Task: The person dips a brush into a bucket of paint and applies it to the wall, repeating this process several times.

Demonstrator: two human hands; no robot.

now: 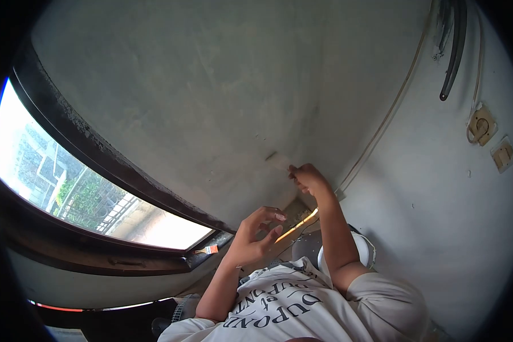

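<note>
My right hand (309,179) is raised against the grey wall (228,102), with its fingers closed on a small pale flat tool (280,161). The tool's dark edge lies at the wall surface; blur and low contrast keep me from telling its exact kind. Lower and to the left, my left hand (255,235) hangs in the air in front of my chest. Its fingers are curved and apart, and nothing shows between them. A paintbrush (206,249) with an orange handle lies on the window ledge, left of this hand.
A dark-framed window (97,188) curves along the left. Cables (402,94) run down the white wall at right, near a dark hanging strip (455,57) and two wall sockets (483,125). Below my right arm is a round white object (356,246).
</note>
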